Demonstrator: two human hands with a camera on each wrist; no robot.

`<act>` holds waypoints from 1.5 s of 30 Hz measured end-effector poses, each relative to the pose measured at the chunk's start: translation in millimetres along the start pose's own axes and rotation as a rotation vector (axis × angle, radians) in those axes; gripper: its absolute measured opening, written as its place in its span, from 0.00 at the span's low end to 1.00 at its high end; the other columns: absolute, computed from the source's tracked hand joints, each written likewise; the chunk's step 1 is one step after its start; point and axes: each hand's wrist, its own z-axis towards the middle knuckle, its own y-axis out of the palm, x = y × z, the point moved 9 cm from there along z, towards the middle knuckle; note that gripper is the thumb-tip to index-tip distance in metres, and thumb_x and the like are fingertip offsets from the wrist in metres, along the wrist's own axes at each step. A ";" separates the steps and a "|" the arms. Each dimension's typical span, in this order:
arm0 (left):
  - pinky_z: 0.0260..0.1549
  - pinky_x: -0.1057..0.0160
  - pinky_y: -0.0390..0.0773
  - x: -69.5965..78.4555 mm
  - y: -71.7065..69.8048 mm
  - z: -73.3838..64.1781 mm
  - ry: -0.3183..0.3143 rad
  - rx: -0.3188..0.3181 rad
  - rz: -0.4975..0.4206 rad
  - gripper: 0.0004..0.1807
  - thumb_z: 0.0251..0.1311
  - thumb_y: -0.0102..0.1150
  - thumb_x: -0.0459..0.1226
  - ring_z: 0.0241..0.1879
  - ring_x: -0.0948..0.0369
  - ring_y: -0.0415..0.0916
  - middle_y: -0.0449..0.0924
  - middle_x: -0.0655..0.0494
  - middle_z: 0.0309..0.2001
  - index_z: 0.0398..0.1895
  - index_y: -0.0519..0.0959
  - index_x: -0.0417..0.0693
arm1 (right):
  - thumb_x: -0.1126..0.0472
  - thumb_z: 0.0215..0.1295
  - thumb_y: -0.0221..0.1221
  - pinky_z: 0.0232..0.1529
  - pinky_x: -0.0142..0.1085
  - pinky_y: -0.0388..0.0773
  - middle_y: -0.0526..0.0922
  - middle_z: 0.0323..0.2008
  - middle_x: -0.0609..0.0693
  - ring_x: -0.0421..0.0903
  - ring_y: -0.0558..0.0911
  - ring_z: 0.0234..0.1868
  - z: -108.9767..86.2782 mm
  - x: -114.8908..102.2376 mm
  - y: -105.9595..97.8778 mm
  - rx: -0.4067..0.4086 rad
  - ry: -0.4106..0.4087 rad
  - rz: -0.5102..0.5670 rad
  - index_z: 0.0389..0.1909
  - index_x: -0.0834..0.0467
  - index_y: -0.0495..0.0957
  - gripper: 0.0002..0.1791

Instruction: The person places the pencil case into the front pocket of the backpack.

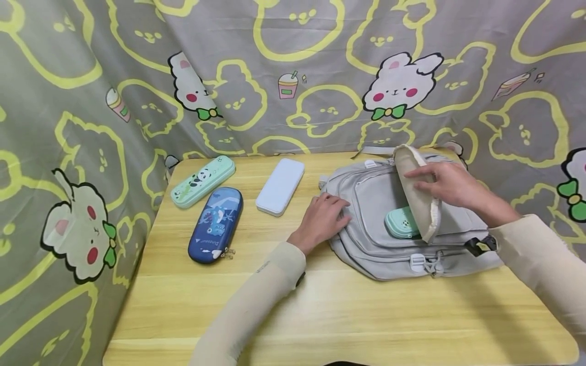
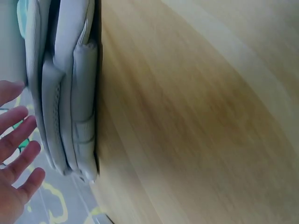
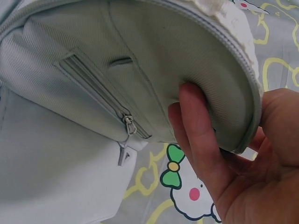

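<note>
- Front edge of table [image 1: 366, 325] is well apart from grey bag [image 1: 373, 201]; wood surface shows betw. bag & blue case [image 1: 215, 223]; far side of bag is near curtain [image 1: 320, 56];
- Blue case reads "Dinosaur"; print on L sleeve [image 1: 263, 268] is too small to read;
- R hand [image 1: 450, 185] pinches raised flap [image 1: 417, 198]; mint case [image 1: 399, 223] lies near this hand, partly under flap;
- L hand [image 1: 319, 217] is wide, w/ fingers relaxed, by bag's L edge; I cannot tell if it touches.
</note>
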 end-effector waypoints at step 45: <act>0.67 0.39 0.73 -157.1 -25.3 -49.2 -0.343 0.062 -0.039 0.28 0.73 0.68 0.53 0.74 0.43 0.67 0.74 0.47 0.77 0.71 0.81 0.54 | 0.61 0.75 0.69 0.32 0.36 0.67 0.86 0.59 0.69 0.52 0.75 0.41 -0.9 3.9 -5.9 -0.018 0.019 0.022 0.60 0.60 0.89 0.17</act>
